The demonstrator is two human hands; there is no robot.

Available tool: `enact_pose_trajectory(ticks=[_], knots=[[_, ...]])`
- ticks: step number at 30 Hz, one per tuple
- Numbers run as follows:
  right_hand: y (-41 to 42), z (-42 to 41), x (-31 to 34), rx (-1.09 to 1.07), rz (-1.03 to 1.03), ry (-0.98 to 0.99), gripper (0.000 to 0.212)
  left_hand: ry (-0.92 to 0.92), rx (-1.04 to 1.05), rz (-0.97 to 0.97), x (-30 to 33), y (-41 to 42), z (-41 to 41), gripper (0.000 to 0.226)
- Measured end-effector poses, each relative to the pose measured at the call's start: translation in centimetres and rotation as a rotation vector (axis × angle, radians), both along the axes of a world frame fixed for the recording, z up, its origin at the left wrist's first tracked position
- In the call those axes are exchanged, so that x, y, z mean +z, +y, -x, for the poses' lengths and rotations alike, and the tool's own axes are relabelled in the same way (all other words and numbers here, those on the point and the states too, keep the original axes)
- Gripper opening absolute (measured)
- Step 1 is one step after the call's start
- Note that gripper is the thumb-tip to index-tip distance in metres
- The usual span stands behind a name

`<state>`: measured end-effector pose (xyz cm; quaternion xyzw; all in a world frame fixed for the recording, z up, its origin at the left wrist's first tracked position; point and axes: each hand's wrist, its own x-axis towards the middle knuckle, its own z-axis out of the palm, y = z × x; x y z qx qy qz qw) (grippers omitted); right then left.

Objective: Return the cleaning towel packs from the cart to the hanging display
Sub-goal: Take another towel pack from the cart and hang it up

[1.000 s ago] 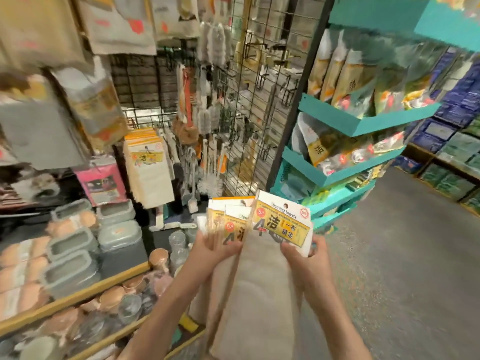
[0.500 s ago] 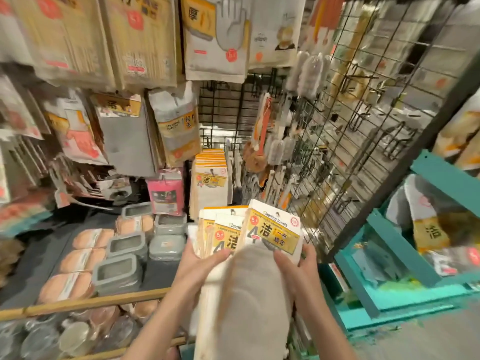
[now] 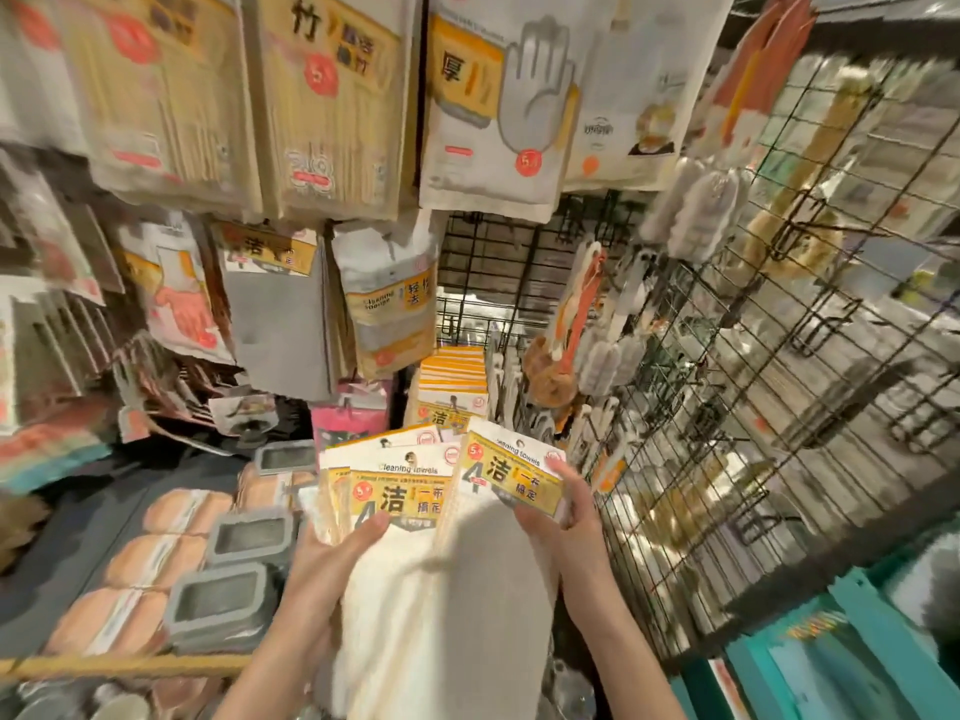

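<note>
- Towel packs (image 3: 415, 511) fanned in my left hand (image 3: 317, 574), gripped below their header cards.
- My right hand (image 3: 566, 517) pinches one pack (image 3: 511, 480), separated for hanging, just below the matching hanging stack (image 3: 452, 387).

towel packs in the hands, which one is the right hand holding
The grey towel pack, pinched at its yellow header by the right hand; the left hand holds the white ones.

Hanging towel packs (image 3: 451, 392) at twelve o'clock lay reachable; sponge packs (image 3: 389, 309) crowded eleven, wire grid (image 3: 753, 407) blocked two.
</note>
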<state>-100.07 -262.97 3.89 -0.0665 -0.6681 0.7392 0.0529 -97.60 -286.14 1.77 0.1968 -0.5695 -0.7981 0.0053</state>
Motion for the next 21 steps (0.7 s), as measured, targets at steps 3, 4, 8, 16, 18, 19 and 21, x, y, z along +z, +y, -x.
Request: enact_pose_trajectory(ticks=[3,4,8,16,18,19,21], knots=[[-0.2,3.8,-1.2,0.023,0.057,-0.061,0.042,-0.01,0.055,-0.044,-0.1,-2.3,0.8,0.046],[-0.3,5.1,-1.7,0.041,0.058,-0.079,0.04,0.0,0.065,-0.056,0.0,-2.9,0.9,0.048],[-1.1,9.6,-2.9,0.154,0.022,-0.073,0.041,0.046,0.133,0.021,0.7,-4.6,1.1,0.045],[-2.8,14.7,-5.1,0.228,-0.05,-0.1,0.044,-0.042,0.343,0.169,0.5,-6.4,2.3,0.067],[-3.0,15.5,-5.5,0.229,-0.075,-0.08,0.045,-0.085,0.393,0.15,0.2,-6.7,2.5,0.066],[-3.1,15.9,-5.6,0.22,-0.096,-0.08,0.045,-0.094,0.403,0.134,0.1,-6.7,2.6,0.067],[-3.1,16.4,-6.0,0.2,-0.122,-0.083,0.044,-0.098,0.396,0.116,0.0,-6.8,2.7,0.079]])
